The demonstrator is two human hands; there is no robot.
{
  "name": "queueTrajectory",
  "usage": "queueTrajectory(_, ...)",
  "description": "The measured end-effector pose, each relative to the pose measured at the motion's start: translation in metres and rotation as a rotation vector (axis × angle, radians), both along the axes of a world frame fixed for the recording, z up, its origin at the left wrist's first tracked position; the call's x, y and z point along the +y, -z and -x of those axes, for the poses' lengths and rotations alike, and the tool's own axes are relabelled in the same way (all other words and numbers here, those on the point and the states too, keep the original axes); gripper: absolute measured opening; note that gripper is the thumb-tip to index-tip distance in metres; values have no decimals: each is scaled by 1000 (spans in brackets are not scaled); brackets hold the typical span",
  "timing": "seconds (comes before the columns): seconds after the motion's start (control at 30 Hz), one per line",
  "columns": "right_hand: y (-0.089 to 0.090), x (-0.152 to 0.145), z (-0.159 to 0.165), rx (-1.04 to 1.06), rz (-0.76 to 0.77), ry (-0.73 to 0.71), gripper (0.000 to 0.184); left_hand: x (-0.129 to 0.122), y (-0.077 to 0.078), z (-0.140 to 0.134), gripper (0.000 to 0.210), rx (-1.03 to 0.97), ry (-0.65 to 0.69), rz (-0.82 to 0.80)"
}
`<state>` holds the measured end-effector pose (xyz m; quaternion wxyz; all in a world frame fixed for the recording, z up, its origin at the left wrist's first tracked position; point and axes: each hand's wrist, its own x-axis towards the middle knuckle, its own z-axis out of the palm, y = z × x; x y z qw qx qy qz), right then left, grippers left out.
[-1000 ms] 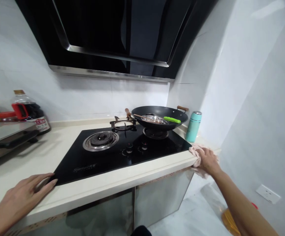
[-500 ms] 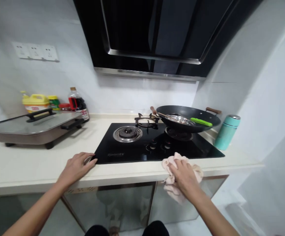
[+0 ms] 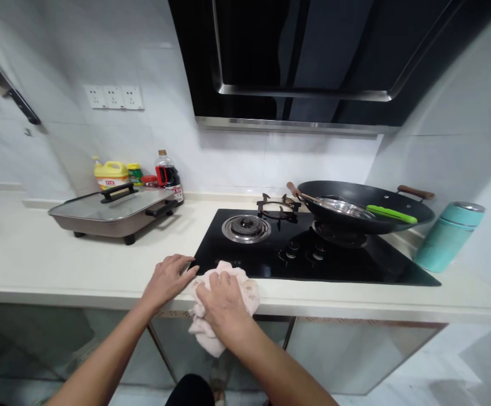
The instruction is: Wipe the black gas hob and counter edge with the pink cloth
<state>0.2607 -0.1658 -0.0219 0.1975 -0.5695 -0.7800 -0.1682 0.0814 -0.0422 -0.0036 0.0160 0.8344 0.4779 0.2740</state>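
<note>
My right hand (image 3: 224, 299) presses a pale pink cloth (image 3: 247, 287) on the counter's front edge, at the front left part of the black glass gas hob (image 3: 262, 268). Part of the cloth hangs down over the edge. Just to its left, my left hand (image 3: 169, 282) rests on the white counter with thumb and fingers apart. Its fingertips touch the hob's front left corner. Behind the hands lie a round burner (image 3: 246, 229) and the two control knobs (image 3: 291, 250). The loose burner grate (image 3: 278, 206) stands at the back of the hob.
A black wok (image 3: 363, 223) sits on the right burner, holding a metal ladle or strainer and a green-handled tool (image 3: 391, 213). Right of it stands a turquoise flask (image 3: 450, 237). A lidded electric pan (image 3: 101, 223) and a dark sauce bottle (image 3: 171, 177) are left. The range hood (image 3: 287, 107) overhangs.
My right hand has slid the cloth leftward along the hob's front edge, up close to my left hand. My left hand stays at the corner. The view has turned left.
</note>
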Motion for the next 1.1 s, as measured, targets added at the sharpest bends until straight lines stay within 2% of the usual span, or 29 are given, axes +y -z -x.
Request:
queueTrajectory(0.07, -1, 3, 7, 8, 8, -28, 33, 0, 0, 1, 41, -11, -3, 4)
queueTrajectory(0.17, -2, 2, 0, 17, 20, -54, 34, 2, 1, 3, 41, -12, 4, 7)
queueTrajectory(0.37, -4, -24, -52, 138, 71, 3, 18, 2, -1, 4, 45, -8, 0, 32)
queueTrajectory(0.47, -8, -42, -81, 293, 111, 68, 14, 0, -3, 1, 46, -8, -20, 59)
queueTrajectory(0.53, -17, -46, -96, 468, 176, 82, 11, 0, -3, 0, 46, -11, -28, 63)
queueTrajectory(0.63, -38, -30, -108, 825, 211, 22, 16, 1, -1, -1, 44, -29, -27, 49)
queueTrajectory(0.73, -57, 4, -114, 1058, 131, 6, 29, 2, 0, -1, 41, -41, -23, 40)
queueTrajectory(0.8, -62, 28, -117, 1080, 126, 43, 35, 0, -1, 0, 41, -43, -26, 47)
queueTrajectory(0.9, -55, 52, -126, 1027, 139, 134, 31, -4, -2, -1, 41, -52, -29, 54)
queueTrajectory(1.0, -47, 57, -141, 952, 132, 213, 35, -5, -3, -1, 40, -68, -23, 51)
queueTrajectory(1.1, -48, 50, -154, 872, 107, 158, 46, -6, -2, -1, 39, -77, -24, 48)
